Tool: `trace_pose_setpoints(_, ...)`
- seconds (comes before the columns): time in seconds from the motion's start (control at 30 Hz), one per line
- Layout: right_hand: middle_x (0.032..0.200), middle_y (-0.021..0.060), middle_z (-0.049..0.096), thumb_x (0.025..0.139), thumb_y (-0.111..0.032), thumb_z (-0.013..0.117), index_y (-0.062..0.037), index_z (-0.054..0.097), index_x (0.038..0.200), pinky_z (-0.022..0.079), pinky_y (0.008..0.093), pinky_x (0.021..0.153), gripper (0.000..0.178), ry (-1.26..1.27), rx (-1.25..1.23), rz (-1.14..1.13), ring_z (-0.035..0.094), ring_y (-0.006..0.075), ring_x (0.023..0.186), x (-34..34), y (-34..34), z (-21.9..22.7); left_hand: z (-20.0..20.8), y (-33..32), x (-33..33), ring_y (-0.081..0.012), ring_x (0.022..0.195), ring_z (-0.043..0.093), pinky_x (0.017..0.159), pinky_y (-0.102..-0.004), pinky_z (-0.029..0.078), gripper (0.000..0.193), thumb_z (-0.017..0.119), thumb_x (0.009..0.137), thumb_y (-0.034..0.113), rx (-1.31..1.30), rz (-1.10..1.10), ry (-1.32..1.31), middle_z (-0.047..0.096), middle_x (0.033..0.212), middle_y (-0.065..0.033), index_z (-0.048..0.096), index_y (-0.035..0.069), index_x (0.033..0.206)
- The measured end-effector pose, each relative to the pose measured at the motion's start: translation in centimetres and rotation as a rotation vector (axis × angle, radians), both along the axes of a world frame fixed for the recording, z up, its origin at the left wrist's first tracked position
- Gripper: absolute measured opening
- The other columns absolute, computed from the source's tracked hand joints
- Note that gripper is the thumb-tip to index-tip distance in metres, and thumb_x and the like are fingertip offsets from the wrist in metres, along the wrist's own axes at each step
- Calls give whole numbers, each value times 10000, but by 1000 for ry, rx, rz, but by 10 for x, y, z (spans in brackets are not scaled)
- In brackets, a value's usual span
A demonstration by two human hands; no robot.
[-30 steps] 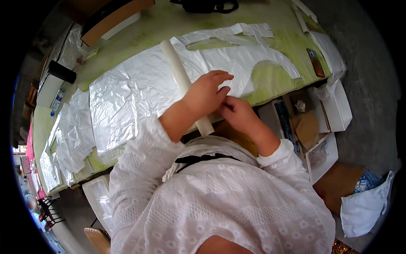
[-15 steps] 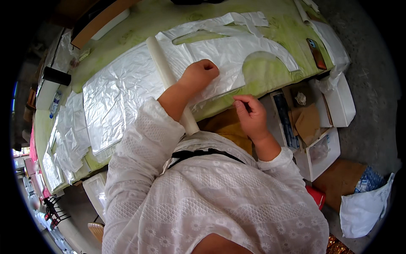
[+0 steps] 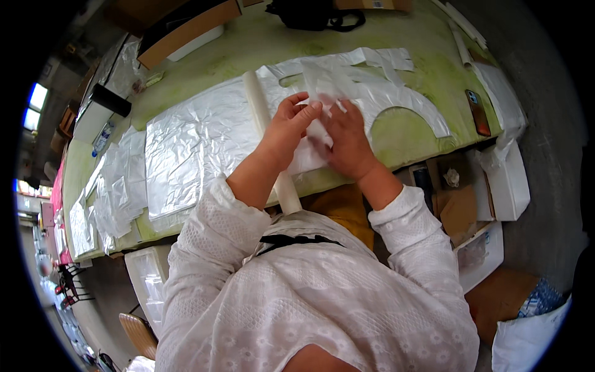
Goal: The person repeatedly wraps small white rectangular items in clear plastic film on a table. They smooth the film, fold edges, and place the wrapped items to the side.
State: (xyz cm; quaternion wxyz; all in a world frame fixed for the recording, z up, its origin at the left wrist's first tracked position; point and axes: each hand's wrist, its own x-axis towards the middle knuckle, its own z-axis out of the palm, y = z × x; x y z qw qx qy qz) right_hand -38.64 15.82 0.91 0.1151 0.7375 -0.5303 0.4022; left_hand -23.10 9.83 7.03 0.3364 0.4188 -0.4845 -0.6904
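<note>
Hands: left hand (image 3: 290,124) | right hand (image 3: 347,139) flat on plastic sheet (image 3: 204,133)

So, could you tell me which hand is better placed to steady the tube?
Probably the left hand: it lies right beside the tube, while the right hand rests farther off on the plastic sheet.

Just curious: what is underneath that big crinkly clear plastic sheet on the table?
Under the plastic sheet lies the green tabletop, bare through the curved cutout. Both hands, left hand and right hand, cover the middle.
</note>
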Motion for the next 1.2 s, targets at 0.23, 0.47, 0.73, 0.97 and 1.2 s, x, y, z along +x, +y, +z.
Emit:
trace_pose_setpoints(0.23, 1281, 170, 666, 879, -154, 748, -79, 647, 1339, 470, 464, 1060, 477, -411, 157, 40, 585, 381, 1214, 8, -1, -20, -18, -43, 130, -104, 833, 607, 762, -270, 512, 224, 704, 952, 145, -140, 351, -25, 675, 1002, -2, 655, 68, 1157)
trace_pose_setpoints(0.47, 1121, 134, 724, 862, -133, 731, -52, 703, 1149, 515, 441, 958, 299, -330, 166, 8, 642, 354, 1076, 12, -3, -16, -57, -46, 227, -123, 827, 585, 768, -295, 525, 586, 742, 888, 103, -365, 403, -848, 642, 1008, -38, 514, 36, 1423)
trace_pose_setpoints(0.73, 1063, 114, 730, 844, -120, 720, -50, 720, 1057, 509, 443, 949, 224, -253, 180, -26, 649, 338, 1045, 15, -2, -15, -68, -28, 148, -436, 1449, 376, 1215, -578, 266, 635, 696, 914, 199, -1157, -43, -903, 469, 1537, -134, 479, 119, 1506)
trace_pose_setpoints(0.97, 1040, 107, 733, 839, -100, 717, -52, 724, 1030, 514, 438, 922, 197, -198, 189, -26, 651, 332, 1026, 17, -2, -14, -59, 3, 118, -520, 1547, 126, 1162, -799, 59, 586, 494, 1022, 344, -774, -207, -1222, 301, 1683, -78, 413, 160, 1573)
trace_pose_setpoints(1.2, 1077, 112, 720, 832, -65, 724, -59, 730, 1048, 509, 433, 960, 216, -207, 113, 81, 646, 339, 1052, 32, 6, -14, -60, 6, 123, -518, 1538, 158, 1161, -798, 97, 594, 547, 994, 384, -799, -178, -1223, 310, 1674, -66, 453, 192, 1548)
